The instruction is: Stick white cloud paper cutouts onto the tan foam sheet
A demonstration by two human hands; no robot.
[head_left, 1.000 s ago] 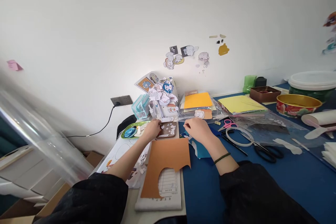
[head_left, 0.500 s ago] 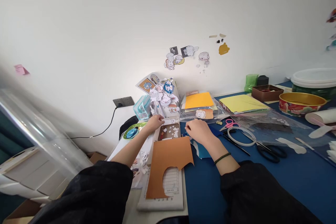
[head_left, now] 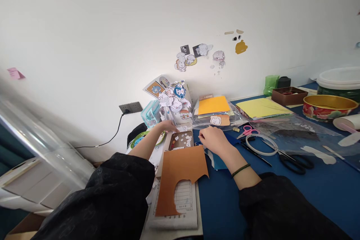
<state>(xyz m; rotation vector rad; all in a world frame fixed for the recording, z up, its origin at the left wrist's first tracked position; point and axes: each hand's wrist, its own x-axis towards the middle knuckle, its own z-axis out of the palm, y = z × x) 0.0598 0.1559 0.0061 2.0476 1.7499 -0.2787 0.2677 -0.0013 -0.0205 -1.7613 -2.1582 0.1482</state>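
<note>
My left hand (head_left: 168, 125) reaches to the upper left edge of a brown tray (head_left: 181, 140) that holds small white cutouts; its fingers point down beside the tray and what they touch is too small to make out. To the right of the tray, my right hand (head_left: 207, 136) is closed with the fingers curled under, over the blue surface near some blue paper (head_left: 217, 160). Any item inside it is hidden. Orange-brown paper (head_left: 180, 163) with a curved cut-out lies below the tray on a printed pad (head_left: 186, 198).
Black scissors (head_left: 295, 161), pink scissors (head_left: 249, 130) and a white ring (head_left: 262, 153) lie at right. Behind are a bag with yellow-orange paper (head_left: 213, 105), a pile of character cutouts (head_left: 174, 99) and a red-gold tin (head_left: 329, 110).
My left hand has shifted slightly up and right, and its sleeve has come forward. My right hand has hardly moved. The view has turned slightly.
</note>
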